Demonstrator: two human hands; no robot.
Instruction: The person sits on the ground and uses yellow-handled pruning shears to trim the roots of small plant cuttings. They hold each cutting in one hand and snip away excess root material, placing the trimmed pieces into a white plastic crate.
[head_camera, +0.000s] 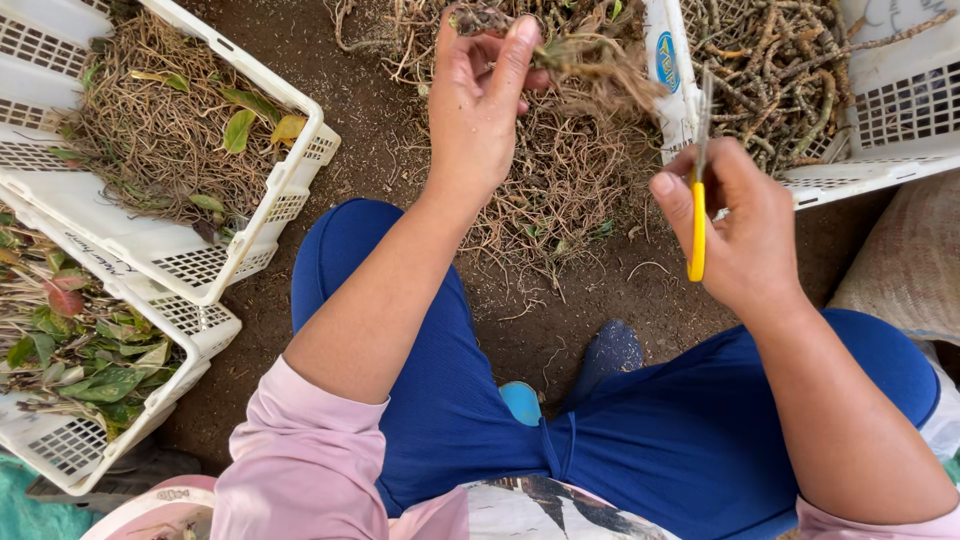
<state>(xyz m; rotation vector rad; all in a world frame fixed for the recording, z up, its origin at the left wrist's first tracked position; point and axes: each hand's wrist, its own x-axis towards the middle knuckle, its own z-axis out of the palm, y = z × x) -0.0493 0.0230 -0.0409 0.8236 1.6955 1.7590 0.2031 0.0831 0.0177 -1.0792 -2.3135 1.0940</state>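
Pinching a rooted stem (570, 55) between thumb and fingertips (520, 35) of left hand (478, 105), raised over the root pile (565, 185) on the soil; roots trailing right, past the fingers. Right hand (745, 230) curled tight around yellow-handled scissors (698, 200), blades up, just below the stem, beside a white crate (850, 170) of cuttings. Two more crates (200, 270) at left.
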